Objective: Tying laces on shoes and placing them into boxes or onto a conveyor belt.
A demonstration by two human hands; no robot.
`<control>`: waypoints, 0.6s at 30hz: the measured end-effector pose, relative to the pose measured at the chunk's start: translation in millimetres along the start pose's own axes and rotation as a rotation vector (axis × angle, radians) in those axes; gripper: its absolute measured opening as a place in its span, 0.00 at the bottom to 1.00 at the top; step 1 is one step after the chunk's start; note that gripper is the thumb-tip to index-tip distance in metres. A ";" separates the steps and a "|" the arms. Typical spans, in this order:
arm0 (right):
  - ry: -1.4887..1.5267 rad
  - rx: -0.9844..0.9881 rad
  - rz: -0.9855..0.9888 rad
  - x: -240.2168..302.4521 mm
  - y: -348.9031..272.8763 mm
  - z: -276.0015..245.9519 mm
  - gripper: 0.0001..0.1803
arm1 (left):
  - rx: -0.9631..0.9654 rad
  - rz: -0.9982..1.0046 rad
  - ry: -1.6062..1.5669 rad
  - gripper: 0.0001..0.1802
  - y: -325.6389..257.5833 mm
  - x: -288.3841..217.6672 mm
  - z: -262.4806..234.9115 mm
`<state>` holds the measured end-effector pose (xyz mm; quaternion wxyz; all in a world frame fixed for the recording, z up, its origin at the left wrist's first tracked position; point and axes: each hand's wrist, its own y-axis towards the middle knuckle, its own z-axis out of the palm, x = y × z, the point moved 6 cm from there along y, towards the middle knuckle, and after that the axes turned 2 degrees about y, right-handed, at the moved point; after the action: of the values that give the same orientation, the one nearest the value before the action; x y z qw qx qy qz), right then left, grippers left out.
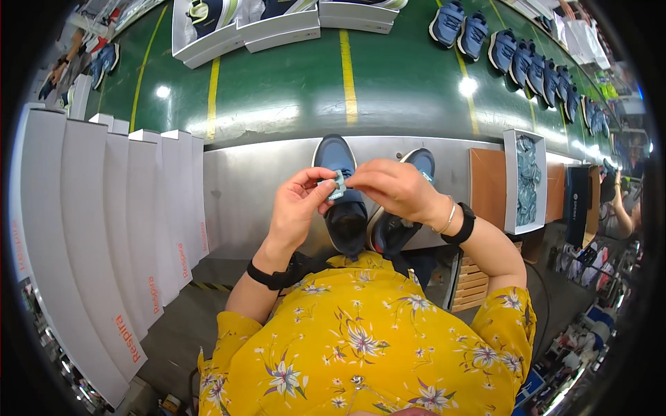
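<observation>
Over a pair of blue sneakers on the steel bench, my left hand [294,202] pinches a small teal tag [336,195] between thumb and fingers. The left sneaker [334,150] lies directly beneath the tag, its toe pointing away from me. My right hand [404,191] is closed in a pinch, its fingertips against the tag's right edge; whatever lies between them is too small to make out. Partly covered by that hand, the right sneaker [421,162] sits slightly angled on the bench [260,173].
Tall white shoeboxes [87,229] stand in a row at left. Beyond the bench runs a green surface [277,90] with yellow stripes, bearing open shoeboxes [281,33] and several blue sneakers [503,52]. At right, a white box [511,180] holds many small teal pieces.
</observation>
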<state>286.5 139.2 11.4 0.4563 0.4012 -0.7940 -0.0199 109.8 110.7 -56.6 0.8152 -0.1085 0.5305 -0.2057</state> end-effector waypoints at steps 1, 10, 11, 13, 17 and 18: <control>0.062 0.068 0.108 -12.7 -1.0 3.3 0.16 | -0.011 0.000 -0.014 0.13 1.6 0.0 -2.0; 0.197 0.322 0.428 -76.7 28.4 36.8 0.19 | -0.152 0.006 0.172 0.13 19.0 6.6 -30.5; 0.218 0.364 0.445 -78.0 29.6 43.9 0.19 | -0.164 0.021 0.164 0.13 20.8 6.2 -31.3; 0.190 0.386 0.403 -78.7 31.2 51.7 0.19 | -0.182 0.034 0.155 0.13 23.7 6.8 -35.7; 0.095 0.404 0.291 -74.3 32.7 54.8 0.21 | -0.186 -0.042 0.163 0.14 25.2 18.1 -44.2; 0.099 0.408 0.292 -73.7 32.2 56.8 0.21 | -0.176 -0.065 0.170 0.14 26.4 19.0 -43.5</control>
<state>243.8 190.3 -61.1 0.4025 0.3664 -0.8077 0.2266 82.8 127.4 -100.6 0.7474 -0.1787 0.6101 -0.1931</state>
